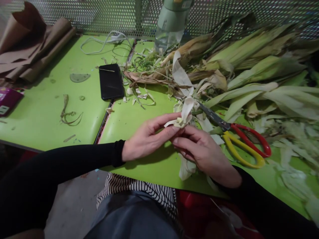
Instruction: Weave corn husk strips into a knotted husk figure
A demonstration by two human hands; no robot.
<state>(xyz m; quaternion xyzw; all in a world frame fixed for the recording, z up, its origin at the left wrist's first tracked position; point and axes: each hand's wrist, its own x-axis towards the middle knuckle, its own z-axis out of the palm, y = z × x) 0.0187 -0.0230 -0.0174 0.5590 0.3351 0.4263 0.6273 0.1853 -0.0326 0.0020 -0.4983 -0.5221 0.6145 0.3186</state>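
Observation:
Near the front edge of the green table, my left hand [157, 132] and my right hand [199, 146] meet around a pale strip of corn husk [186, 111]. The left thumb and fingers pinch it from one side, and the right fingers close on its lower part from the other. A loose piece of husk [186, 167] hangs or lies below the right hand; whether it joins the held strip I cannot tell. Just right of my hands lie scissors [226, 126] with one red and one yellow handle, their blades pointing toward the husk.
Corn husks [261, 66] heap up at the right, with scraps around them. A black phone [111, 81], white cable [107, 41], clear-bottomed water bottle [171, 26] and semicircular protractor [79, 77] are farther back. Brown paper [32, 49] and a purple box [10, 100] sit left.

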